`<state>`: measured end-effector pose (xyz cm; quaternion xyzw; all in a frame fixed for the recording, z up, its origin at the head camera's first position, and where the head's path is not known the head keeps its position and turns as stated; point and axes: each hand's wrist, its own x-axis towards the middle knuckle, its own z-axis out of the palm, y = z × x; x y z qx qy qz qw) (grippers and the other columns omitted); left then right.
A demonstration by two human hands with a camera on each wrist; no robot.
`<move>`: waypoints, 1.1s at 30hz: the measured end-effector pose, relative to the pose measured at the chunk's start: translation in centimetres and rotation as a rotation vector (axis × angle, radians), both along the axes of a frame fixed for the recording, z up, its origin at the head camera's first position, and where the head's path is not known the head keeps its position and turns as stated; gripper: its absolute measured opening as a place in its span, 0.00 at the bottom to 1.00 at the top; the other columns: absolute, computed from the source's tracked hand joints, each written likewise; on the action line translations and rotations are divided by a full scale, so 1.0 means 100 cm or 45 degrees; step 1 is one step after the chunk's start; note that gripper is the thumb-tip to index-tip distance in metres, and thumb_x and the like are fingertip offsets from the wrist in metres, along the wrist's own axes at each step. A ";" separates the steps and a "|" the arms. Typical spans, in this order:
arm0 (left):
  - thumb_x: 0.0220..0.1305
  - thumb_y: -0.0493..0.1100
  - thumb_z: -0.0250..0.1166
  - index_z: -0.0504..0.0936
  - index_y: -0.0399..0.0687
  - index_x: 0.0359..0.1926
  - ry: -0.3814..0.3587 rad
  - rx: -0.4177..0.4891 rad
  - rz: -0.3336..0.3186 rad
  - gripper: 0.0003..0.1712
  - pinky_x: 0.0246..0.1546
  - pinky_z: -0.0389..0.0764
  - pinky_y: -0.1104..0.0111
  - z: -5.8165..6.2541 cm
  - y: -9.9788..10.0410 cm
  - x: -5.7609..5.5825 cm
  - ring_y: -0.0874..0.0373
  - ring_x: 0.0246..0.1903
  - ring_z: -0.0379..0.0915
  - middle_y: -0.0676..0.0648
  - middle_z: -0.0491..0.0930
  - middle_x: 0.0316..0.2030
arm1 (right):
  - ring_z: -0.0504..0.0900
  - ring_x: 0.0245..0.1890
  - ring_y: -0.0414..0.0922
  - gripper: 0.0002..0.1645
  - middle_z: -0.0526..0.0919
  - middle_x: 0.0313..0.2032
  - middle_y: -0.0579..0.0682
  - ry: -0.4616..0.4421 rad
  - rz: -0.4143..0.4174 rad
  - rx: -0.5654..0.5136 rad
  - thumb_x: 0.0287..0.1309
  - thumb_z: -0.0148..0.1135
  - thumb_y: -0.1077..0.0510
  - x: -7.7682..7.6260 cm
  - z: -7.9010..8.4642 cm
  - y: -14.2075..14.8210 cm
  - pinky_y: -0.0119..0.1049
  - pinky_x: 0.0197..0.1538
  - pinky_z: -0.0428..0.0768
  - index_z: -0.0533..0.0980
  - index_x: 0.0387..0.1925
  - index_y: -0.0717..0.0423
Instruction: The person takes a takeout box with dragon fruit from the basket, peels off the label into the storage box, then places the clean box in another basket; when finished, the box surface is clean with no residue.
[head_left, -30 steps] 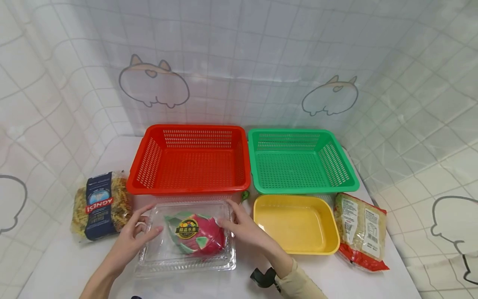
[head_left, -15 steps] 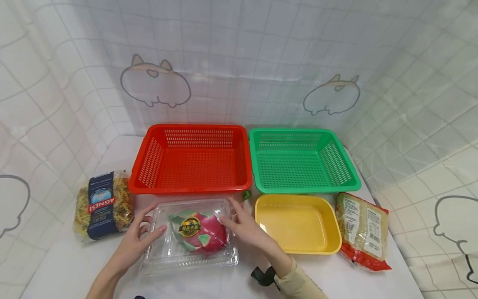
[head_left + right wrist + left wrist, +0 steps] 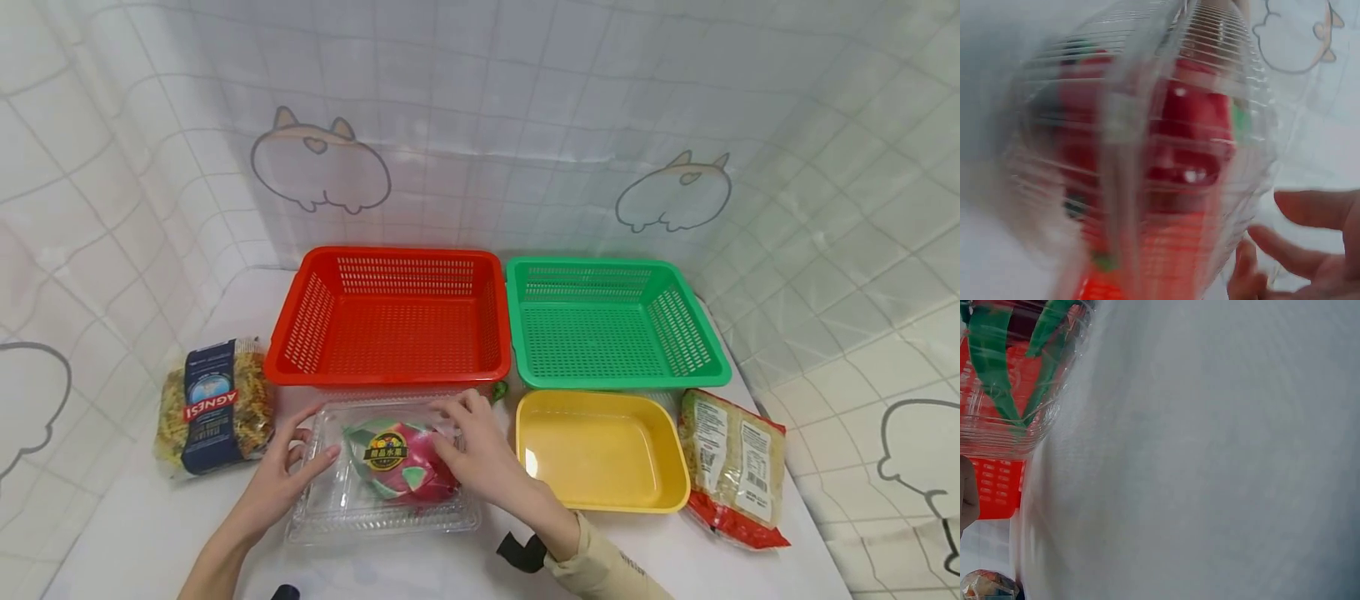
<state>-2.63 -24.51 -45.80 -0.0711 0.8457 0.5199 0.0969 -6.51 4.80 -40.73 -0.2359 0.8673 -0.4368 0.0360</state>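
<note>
A clear plastic clamshell box (image 3: 322,500) with a pink and green dragon fruit (image 3: 420,467) inside lies on the table, a black and gold label on its lid. My left hand (image 3: 270,492) holds the box's left edge, thumb over the lid and fingers down along the side. In the left wrist view only a sliver of that hand (image 3: 967,497) shows beside the ridged wall. Over the lid's far right corner is my right hand (image 3: 483,450). The right wrist view shows its fingers (image 3: 1310,209) spread beside the box, which is blurred there.
Behind the box stand a red basket (image 3: 397,342) and a green basket (image 3: 592,342). To its right are a yellow tub (image 3: 600,454) and a red-ended food packet (image 3: 735,467); a pasta bag (image 3: 213,408) lies left. A small green thing (image 3: 498,390) shows by the red basket.
My right hand has shifted from the box's right edge up and inward over the lid. The left hand keeps its place at the box. The whole view has drifted slightly right.
</note>
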 end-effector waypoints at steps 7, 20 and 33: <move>0.71 0.52 0.62 0.45 0.59 0.79 -0.011 0.037 -0.037 0.45 0.34 0.70 0.67 0.000 0.000 -0.002 0.55 0.42 0.66 0.41 0.58 0.54 | 0.73 0.32 0.33 0.21 0.77 0.39 0.45 -0.096 0.348 0.160 0.64 0.66 0.53 -0.011 0.008 -0.018 0.23 0.35 0.73 0.78 0.56 0.54; 0.72 0.50 0.61 0.45 0.58 0.79 -0.005 0.065 -0.047 0.44 0.36 0.74 0.68 -0.001 -0.003 -0.001 0.57 0.44 0.72 0.40 0.59 0.54 | 0.72 0.34 0.32 0.27 0.75 0.35 0.39 -0.136 0.428 0.388 0.60 0.69 0.50 -0.027 0.005 -0.037 0.26 0.42 0.70 0.73 0.58 0.52; 0.72 0.50 0.61 0.45 0.59 0.79 -0.013 0.089 -0.032 0.44 0.39 0.77 0.67 -0.002 -0.002 -0.001 0.55 0.48 0.73 0.39 0.58 0.58 | 0.71 0.34 0.31 0.23 0.74 0.36 0.39 -0.150 0.425 0.465 0.59 0.71 0.50 -0.027 0.012 -0.041 0.24 0.41 0.70 0.75 0.52 0.50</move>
